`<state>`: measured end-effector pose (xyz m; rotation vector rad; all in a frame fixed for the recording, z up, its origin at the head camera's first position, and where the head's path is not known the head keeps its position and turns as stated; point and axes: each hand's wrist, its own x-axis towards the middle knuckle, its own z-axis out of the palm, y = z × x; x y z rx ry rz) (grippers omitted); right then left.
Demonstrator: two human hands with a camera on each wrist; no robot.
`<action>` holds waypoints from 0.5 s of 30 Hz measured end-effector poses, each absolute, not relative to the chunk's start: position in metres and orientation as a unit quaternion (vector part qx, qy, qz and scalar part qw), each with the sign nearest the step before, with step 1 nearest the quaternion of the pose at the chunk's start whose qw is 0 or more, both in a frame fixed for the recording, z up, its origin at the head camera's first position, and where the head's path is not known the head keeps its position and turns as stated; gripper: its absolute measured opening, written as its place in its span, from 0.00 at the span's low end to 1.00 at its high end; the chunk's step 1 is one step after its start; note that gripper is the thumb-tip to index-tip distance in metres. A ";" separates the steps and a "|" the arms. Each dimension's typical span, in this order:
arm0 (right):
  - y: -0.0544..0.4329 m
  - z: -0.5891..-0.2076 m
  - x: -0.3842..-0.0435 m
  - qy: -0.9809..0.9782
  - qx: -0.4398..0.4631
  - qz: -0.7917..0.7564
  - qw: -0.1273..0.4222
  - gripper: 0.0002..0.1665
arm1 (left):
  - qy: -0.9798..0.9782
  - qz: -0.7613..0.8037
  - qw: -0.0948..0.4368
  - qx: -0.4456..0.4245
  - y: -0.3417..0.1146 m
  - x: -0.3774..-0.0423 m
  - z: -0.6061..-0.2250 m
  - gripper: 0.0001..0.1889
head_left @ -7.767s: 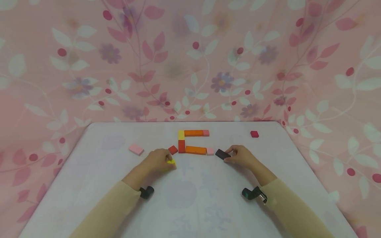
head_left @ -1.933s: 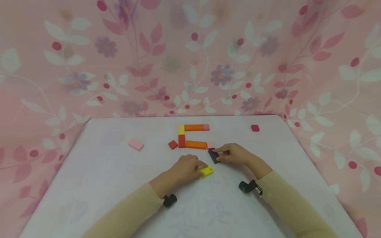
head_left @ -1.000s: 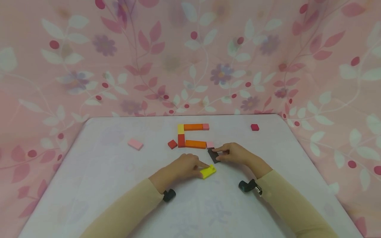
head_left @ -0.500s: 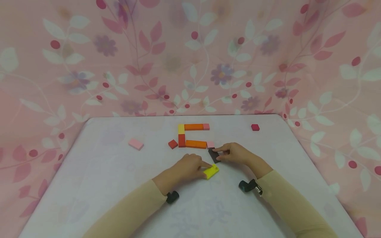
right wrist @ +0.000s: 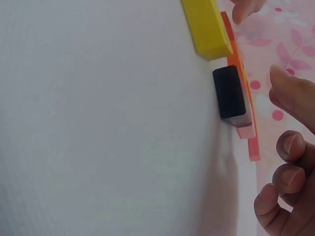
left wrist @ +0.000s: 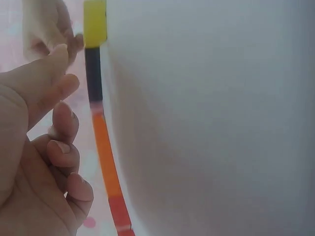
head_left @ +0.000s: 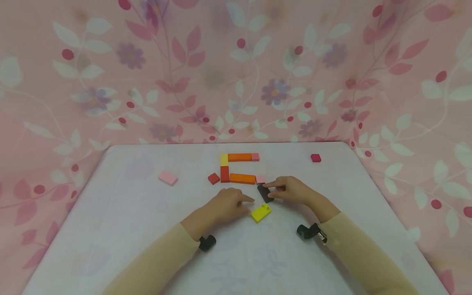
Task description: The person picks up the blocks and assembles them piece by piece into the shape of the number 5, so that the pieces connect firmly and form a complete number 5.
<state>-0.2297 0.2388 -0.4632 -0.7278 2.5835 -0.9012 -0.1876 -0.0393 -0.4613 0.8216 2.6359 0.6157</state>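
In the head view a bright yellow block (head_left: 261, 213) lies on the white table, with a small uneven patch at its far end. My left hand (head_left: 226, 205) hovers just left of it, index finger extended, holding nothing. Above the yellow block lies a slanted black block (head_left: 265, 193), close below a small pink block (head_left: 260, 179). My right hand (head_left: 293, 190) is at the black block's right side, thumb and index finger spread near its edges. The right wrist view shows a gap between these fingers and the black block (right wrist: 230, 92).
Behind the hands, an orange bar (head_left: 242, 178), red block (head_left: 224, 174), pale yellow block (head_left: 224, 159) and second orange bar (head_left: 239, 157) form a C-like shape. Loose pieces are a red block (head_left: 213, 178), pink block (head_left: 168, 178) and crimson block (head_left: 316, 158).
My left hand carried the yellow block rightward, set it below the black one, then let go and drew back left. Earlier, the black block shifted left and turned steeper.
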 end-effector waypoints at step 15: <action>0.229 -0.458 -0.205 0.881 -0.278 -0.322 0.207 0.19 | 0.935 0.260 0.140 0.198 -0.086 -0.197 -0.453 0.19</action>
